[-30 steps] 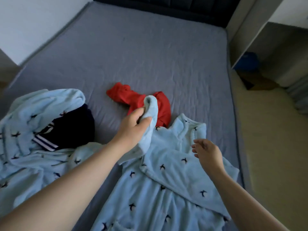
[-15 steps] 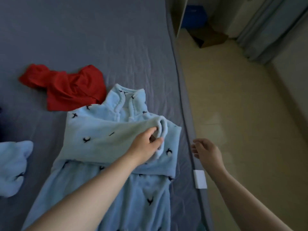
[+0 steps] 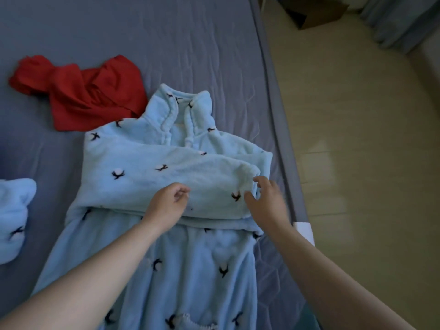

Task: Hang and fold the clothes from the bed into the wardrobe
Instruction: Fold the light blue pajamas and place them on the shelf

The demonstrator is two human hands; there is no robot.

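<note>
- Folding is under way on a wrinkled grey-blue bed sheet [image 3: 147, 34]. A pale blue fleece dressing gown printed with small dark birds [image 3: 190, 270] lies front up near the bed's right edge, on the bed and not yet in the wardrobe. One long sleeve [image 3: 147, 172] is laid across its chest, evidently to narrow it into a foldable rectangle.
- The person's left hand [image 3: 166, 206] rests on the lower edge of that crossed sleeve. Its fingers [image 3: 182, 189] are loosely curled with no cloth visibly pinched, and the hand seems to be pinning the fold in place.
- The right hand [image 3: 267, 203], slightly blurred, meets the rolled cuff at the sleeve's end. Its fingers [image 3: 260, 181] are spread and relaxed, touching rather than gripping, probably to square the cuff against the gown's side.
- The fleece looks thick and plush, forming rounded folds rather than sharp creases. The stand-up collar [image 3: 183, 108] has piped edges.
- A crumpled red garment of thinner, smoother cloth [image 3: 78, 96] lies beside the collar and touches the gown. A second pale blue fleece piece [image 3: 14, 215] sits apart at the left.
- The wardrobe is out of view. On this evidence the gown is partway folded.
</note>
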